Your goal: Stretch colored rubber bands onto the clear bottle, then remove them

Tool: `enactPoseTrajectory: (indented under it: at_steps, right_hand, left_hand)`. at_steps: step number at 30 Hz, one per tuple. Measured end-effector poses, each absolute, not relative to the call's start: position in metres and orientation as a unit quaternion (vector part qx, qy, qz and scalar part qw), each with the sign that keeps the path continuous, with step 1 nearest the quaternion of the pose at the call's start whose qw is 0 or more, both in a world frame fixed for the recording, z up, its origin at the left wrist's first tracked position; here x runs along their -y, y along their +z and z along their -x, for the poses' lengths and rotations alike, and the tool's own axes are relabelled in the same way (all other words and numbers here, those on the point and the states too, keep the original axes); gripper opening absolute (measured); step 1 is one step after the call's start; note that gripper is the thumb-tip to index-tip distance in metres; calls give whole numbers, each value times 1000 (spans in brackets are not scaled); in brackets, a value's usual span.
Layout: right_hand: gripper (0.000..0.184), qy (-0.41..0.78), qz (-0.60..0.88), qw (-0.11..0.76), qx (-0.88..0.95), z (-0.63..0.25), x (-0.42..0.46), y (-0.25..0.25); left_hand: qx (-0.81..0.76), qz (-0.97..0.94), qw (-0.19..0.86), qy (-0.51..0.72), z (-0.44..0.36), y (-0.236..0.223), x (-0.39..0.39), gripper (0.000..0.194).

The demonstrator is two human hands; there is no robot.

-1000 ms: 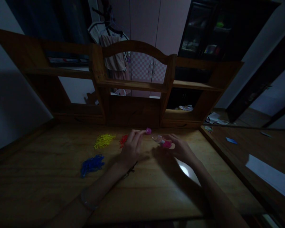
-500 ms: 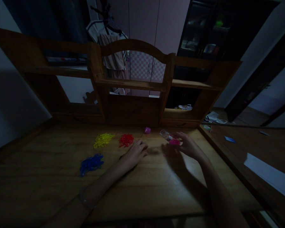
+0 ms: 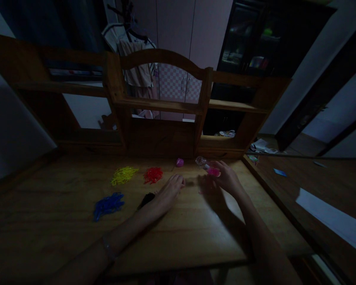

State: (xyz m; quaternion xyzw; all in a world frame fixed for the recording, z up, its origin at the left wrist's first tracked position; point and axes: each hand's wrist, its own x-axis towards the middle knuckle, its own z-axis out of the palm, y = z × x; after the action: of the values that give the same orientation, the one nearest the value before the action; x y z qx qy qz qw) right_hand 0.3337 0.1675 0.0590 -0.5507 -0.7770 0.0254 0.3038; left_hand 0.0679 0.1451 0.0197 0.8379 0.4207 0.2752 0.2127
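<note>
My right hand [image 3: 225, 177] is closed around a small clear bottle [image 3: 207, 166], tilted with its open mouth to the upper left; pink stuff fills its lower part. My left hand [image 3: 172, 190] rests low over the table with its fingers curled together; what they hold, if anything, is hidden. Beyond it lies a round purple cap [image 3: 179, 162]. Piles of thin stringy pieces, like small rubber bands, sit to the left: red [image 3: 153, 175], yellow [image 3: 124, 175], blue [image 3: 108, 205]. A black pile [image 3: 146, 199] shows partly behind my left forearm. Tiny pink bits lie between my hands.
A wooden shelf unit [image 3: 160, 104] stands along the back of the wooden table [image 3: 166, 245]. At the right, a lower brown surface holds a white paper sheet [image 3: 332, 213] and a blue card [image 3: 280, 172]. Clothes [image 3: 138, 63] hang behind the shelf.
My left hand let go of the purple cap at the back and came down nearer on the table, its fingers now curled. My right hand drew the bottle away from it, rightward.
</note>
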Motion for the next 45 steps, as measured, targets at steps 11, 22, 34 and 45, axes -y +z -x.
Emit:
enactPoseTrajectory:
  at_steps: [11, 22, 34, 45]
  right_hand:
    - [42, 31, 571, 349, 743, -342, -176, 49]
    - [43, 36, 567, 367, 737, -342, -177, 45]
    - [42, 181, 446, 456, 749, -322, -182, 35]
    - [41, 197, 415, 450, 766, -314, -179, 33]
  left_hand:
    - [-379, -867, 220, 238, -147, -2, -170, 6]
    - [-464, -790, 249, 315, -105, 61, -187, 14]
    - [-383, -809, 255, 367, -84, 154, -200, 17]
    - [-368, -860, 166, 311, -97, 154, -188, 16]
